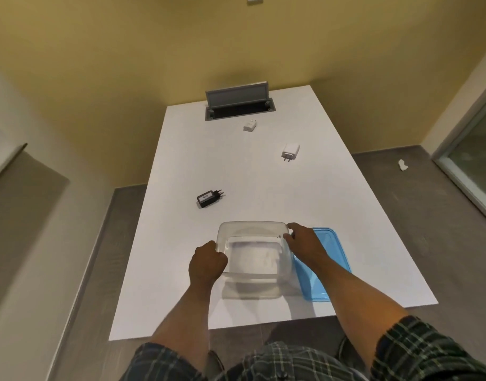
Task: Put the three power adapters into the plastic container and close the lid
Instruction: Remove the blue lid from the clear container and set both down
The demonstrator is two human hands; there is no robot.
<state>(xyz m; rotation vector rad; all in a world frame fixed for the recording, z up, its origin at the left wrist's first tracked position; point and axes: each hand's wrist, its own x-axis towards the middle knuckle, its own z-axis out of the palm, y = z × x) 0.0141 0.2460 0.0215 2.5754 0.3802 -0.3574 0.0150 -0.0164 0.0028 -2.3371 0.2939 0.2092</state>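
Clear container (253,254) — open, empty.

warm, even indoor light from above leaves the white table (264,171) bright but free of glare. a soft shadow sits beneath the clear container (253,251), on its near side. wide-angle distortion bends the walls and floor at the edges; detail is slightly soft throughout.

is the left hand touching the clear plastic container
Touching. The head view shows the left hand gripping the left rim of the clear plastic container, fingers curled over its edge.
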